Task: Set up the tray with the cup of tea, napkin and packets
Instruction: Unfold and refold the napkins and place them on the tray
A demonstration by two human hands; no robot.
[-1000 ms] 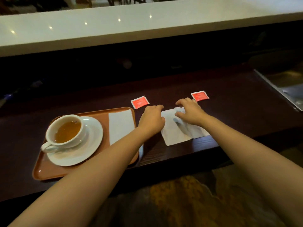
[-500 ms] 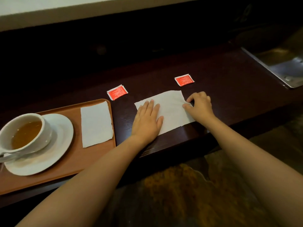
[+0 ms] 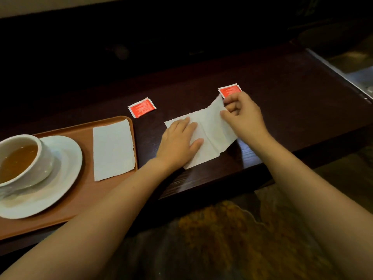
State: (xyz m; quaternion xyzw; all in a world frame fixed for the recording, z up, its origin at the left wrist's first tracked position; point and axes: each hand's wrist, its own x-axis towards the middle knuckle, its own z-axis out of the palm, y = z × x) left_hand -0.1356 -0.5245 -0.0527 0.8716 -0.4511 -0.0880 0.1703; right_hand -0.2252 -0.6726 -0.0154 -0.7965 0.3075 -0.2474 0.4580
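1. I see a dark brown wooden counter (image 3: 282, 110) running across the view, with its near edge toward me.
2. An orange-brown plastic tray (image 3: 80, 190) lies at the left. On it a round white saucer (image 3: 60, 178) carries a white ceramic cup of amber tea (image 3: 18, 160), cut off by the left edge of the view.
3. A folded white paper napkin (image 3: 113, 149) lies flat on the tray's right part, just beside the saucer and reaching close to the rim.
4. A second white paper napkin, opened out and creased (image 3: 210, 130), lies on the counter right of the tray, apart from it.
5. My left hand (image 3: 177, 142) lies palm down on that napkin's left half, fingers spread flat and gripping nothing; the paper shows beyond the fingertips and past the thumb.
6. My right hand (image 3: 242, 116) is closed in a pinch on the napkin's far right corner, thumb and forefinger at the edge. That side of the sheet is raised off the counter; the rest lies flat.
7. One small red square packet with a white border (image 3: 141, 107) lies on the counter just beyond the tray's far right corner, touching nothing.
8. A second red packet (image 3: 230, 90) lies just behind the right hand's knuckles, partly hidden by the raised corner.
9. A metal-edged recess (image 3: 353, 77) shows at the far right.
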